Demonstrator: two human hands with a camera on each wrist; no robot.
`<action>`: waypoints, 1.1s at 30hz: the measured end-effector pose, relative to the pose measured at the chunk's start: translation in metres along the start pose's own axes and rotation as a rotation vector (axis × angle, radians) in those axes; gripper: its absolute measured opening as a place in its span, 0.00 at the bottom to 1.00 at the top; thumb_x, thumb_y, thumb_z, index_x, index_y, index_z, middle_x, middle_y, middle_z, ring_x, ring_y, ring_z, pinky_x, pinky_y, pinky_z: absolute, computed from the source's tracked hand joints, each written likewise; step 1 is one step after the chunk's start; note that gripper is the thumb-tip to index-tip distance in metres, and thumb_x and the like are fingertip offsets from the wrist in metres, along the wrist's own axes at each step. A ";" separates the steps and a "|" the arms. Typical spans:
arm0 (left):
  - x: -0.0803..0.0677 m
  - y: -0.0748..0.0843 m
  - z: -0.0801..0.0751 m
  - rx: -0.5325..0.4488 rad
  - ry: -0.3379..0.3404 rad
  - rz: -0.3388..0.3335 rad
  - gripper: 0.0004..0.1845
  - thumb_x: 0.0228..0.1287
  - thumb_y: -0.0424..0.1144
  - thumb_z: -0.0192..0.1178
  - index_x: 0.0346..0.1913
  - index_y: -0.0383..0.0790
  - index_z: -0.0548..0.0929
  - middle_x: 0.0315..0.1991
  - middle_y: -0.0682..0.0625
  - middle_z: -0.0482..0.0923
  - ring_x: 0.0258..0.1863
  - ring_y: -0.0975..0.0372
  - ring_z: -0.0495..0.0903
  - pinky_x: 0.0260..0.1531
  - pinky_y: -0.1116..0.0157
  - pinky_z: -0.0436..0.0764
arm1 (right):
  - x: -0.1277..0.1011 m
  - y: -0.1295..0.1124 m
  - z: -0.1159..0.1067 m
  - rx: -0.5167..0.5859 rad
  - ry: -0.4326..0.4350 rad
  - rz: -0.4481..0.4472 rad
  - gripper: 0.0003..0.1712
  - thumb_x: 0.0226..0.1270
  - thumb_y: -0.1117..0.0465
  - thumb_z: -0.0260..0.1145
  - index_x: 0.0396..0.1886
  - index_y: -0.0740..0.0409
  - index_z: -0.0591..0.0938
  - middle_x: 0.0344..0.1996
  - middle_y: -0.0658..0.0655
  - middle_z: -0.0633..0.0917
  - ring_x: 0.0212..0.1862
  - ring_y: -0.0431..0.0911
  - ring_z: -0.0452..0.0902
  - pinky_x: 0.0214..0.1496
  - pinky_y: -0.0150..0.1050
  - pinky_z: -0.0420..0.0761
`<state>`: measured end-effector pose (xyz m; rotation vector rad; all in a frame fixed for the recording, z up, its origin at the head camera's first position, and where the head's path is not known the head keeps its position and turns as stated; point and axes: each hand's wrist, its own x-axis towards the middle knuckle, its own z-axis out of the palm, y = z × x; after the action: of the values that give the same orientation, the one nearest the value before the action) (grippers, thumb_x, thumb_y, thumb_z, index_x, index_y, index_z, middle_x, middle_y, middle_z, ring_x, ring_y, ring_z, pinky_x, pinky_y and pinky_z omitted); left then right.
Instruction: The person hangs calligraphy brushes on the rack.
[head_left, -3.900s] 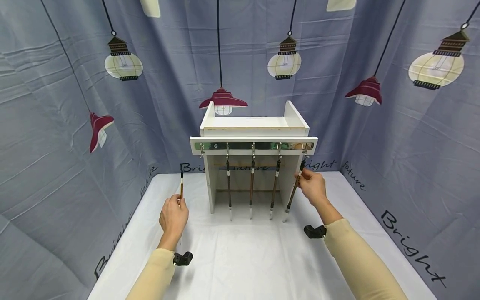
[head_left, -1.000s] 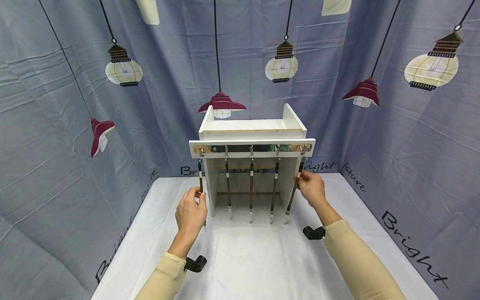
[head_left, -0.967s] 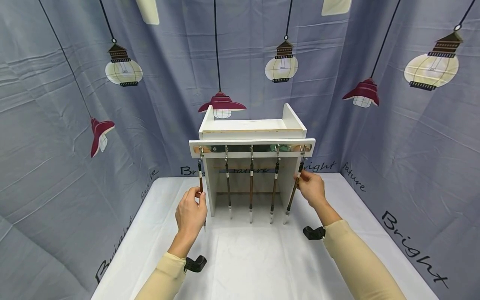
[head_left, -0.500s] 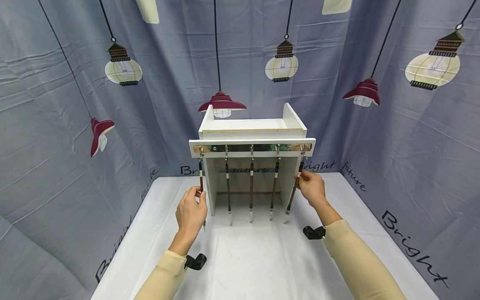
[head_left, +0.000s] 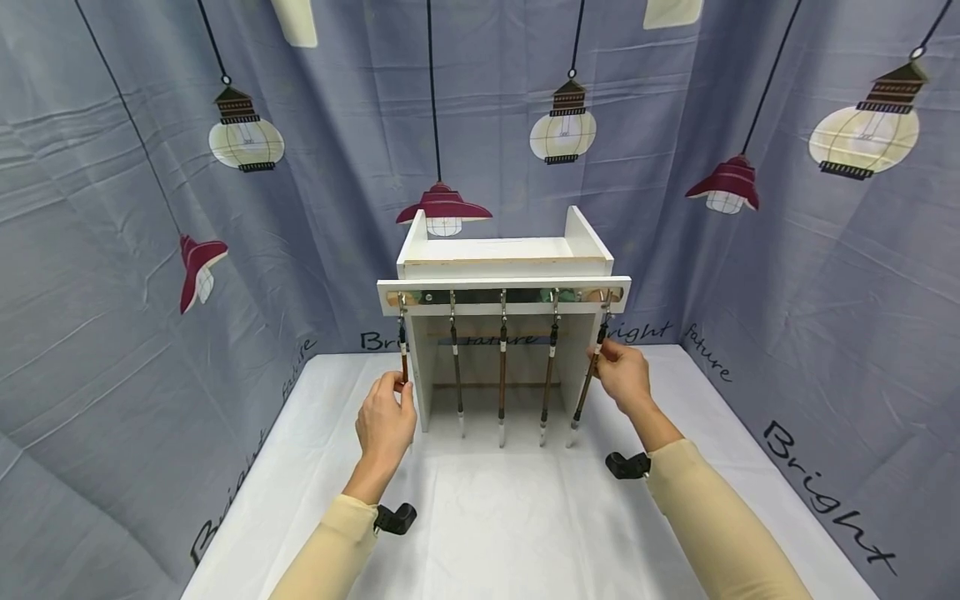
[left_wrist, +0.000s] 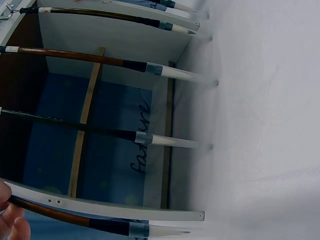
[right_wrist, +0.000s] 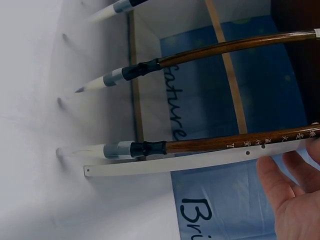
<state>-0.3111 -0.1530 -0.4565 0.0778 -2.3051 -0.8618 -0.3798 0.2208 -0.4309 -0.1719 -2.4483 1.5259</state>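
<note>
A white wooden rack [head_left: 504, 268] stands at the back of the table with a row of metal hooks under its front rail. Three calligraphy brushes [head_left: 502, 371] hang in the middle, tips down. My left hand [head_left: 399, 387] pinches the shaft of the leftmost brush [head_left: 403, 354], whose top is up at the left end hook. My right hand [head_left: 603, 354] pinches the rightmost brush [head_left: 591, 379], which hangs slanted from the right end hook. The left wrist view has that left brush [left_wrist: 75, 218] beside my fingertips [left_wrist: 10, 222]. The right wrist view has the right brush [right_wrist: 210, 145] above my palm [right_wrist: 290, 205].
A white cloth covers the table [head_left: 510, 517]. Blue curtains printed with lamps close in the back and both sides. The rack's top shelf [head_left: 502, 248] holds nothing. Black wrist mounts [head_left: 393, 518] sit on both forearms.
The left hand carried its brush from the open space left of the rack up to the left end hook. Over the last second both hands barely moved.
</note>
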 end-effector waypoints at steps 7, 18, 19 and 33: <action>0.005 -0.002 0.007 0.008 0.014 0.002 0.08 0.74 0.40 0.62 0.49 0.41 0.84 0.41 0.48 0.86 0.28 0.50 0.84 0.20 0.55 0.76 | 0.000 0.000 0.000 -0.007 -0.003 0.001 0.32 0.78 0.58 0.63 0.75 0.67 0.70 0.64 0.72 0.80 0.59 0.61 0.84 0.59 0.48 0.83; 0.013 -0.007 0.013 0.032 0.014 0.002 0.08 0.74 0.41 0.62 0.48 0.41 0.84 0.42 0.47 0.87 0.31 0.47 0.86 0.23 0.50 0.78 | 0.000 0.001 0.000 -0.008 -0.004 -0.004 0.32 0.78 0.59 0.63 0.75 0.67 0.69 0.65 0.72 0.79 0.60 0.61 0.84 0.59 0.47 0.82; 0.014 -0.007 0.014 0.033 0.012 0.000 0.08 0.74 0.41 0.62 0.48 0.41 0.84 0.42 0.47 0.87 0.31 0.47 0.86 0.23 0.49 0.79 | 0.000 0.001 0.000 -0.007 -0.002 -0.005 0.32 0.78 0.59 0.63 0.75 0.67 0.69 0.64 0.72 0.79 0.60 0.61 0.84 0.59 0.47 0.83; 0.018 -0.007 0.014 0.032 -0.010 -0.009 0.08 0.75 0.42 0.61 0.49 0.43 0.83 0.43 0.48 0.87 0.32 0.46 0.86 0.25 0.49 0.79 | -0.001 0.000 0.000 0.006 -0.008 -0.016 0.27 0.79 0.63 0.60 0.73 0.67 0.72 0.62 0.72 0.81 0.59 0.61 0.84 0.57 0.44 0.84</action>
<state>-0.3349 -0.1557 -0.4585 0.0978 -2.3303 -0.8313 -0.3792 0.2207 -0.4314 -0.1453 -2.4447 1.5306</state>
